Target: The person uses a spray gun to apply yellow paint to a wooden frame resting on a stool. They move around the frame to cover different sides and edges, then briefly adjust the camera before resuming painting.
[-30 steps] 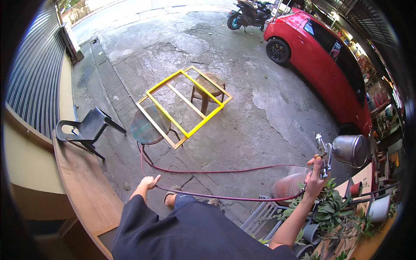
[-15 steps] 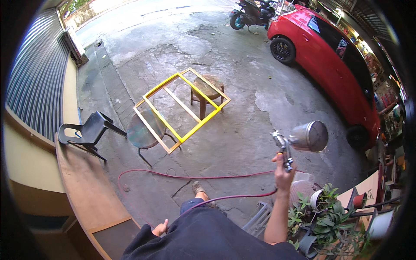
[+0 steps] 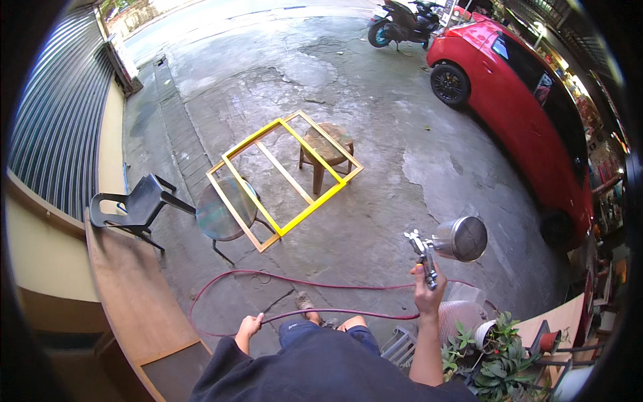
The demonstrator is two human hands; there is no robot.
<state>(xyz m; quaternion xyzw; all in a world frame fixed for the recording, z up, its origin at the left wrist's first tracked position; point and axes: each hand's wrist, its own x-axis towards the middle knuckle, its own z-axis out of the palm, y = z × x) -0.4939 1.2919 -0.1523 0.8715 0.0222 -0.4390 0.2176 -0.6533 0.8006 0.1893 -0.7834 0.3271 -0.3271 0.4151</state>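
Frame [image 3: 284, 172] of thin bars, some yellow and some wood-coloured, lies flat across 2 round stools: a greenish stool [image 3: 214, 216] nearer the person and a brown stool [image 3: 323, 146] farther off. Right hand [image 3: 429, 293] is wrapped around the handle of a silver spray gun [image 3: 424, 251], its metal cup [image 3: 461, 239] to the right; whether a finger presses the trigger, I cannot tell. Left hand [image 3: 249, 326] curls around a red hose [image 3: 355, 311], which spans to the right hand and also loops over the concrete. The gun is well apart from the frame.
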